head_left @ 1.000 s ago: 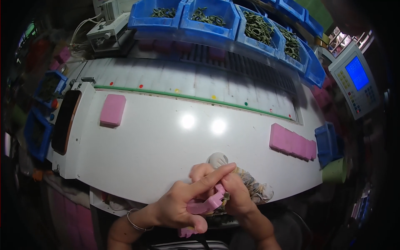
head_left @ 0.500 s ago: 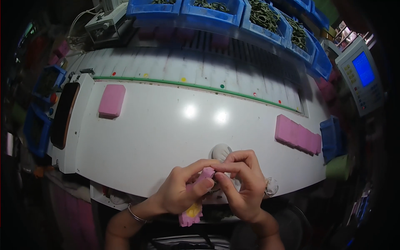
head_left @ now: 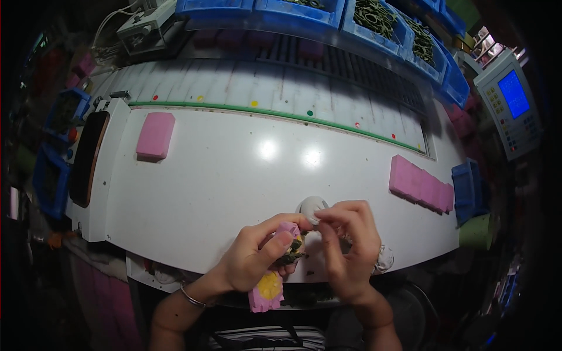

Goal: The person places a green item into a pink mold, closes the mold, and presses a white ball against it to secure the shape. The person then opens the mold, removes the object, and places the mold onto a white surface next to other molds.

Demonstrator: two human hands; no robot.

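My left hand (head_left: pixel 249 257) is closed around a crumpled pink strip with a yellow patch (head_left: pixel 270 285), whose lower end hangs below the palm. Small dark metal-looking pieces (head_left: pixel 294 253) show between its thumb and fingers. To the right, my right hand (head_left: pixel 353 248) has its thumb and index finger drawn together in a pinch; whatever lies between them is too small to make out. A round whitish object (head_left: pixel 312 206) sits on the table just beyond the fingertips, partly covered by them.
On the white table (head_left: pixel 205 193) lie a pink block (head_left: pixel 156 136) at left and a row of pink blocks (head_left: pixel 420 183) at right. Blue bins (head_left: pixel 374 29) of metal rings hang at the back. A control panel (head_left: pixel 511 102) stands far right; crumpled white material (head_left: pixel 384 260) lies by my right wrist.
My right hand has drawn away to the right from my left hand, exposing the dark pieces held there. The view has shifted slightly.
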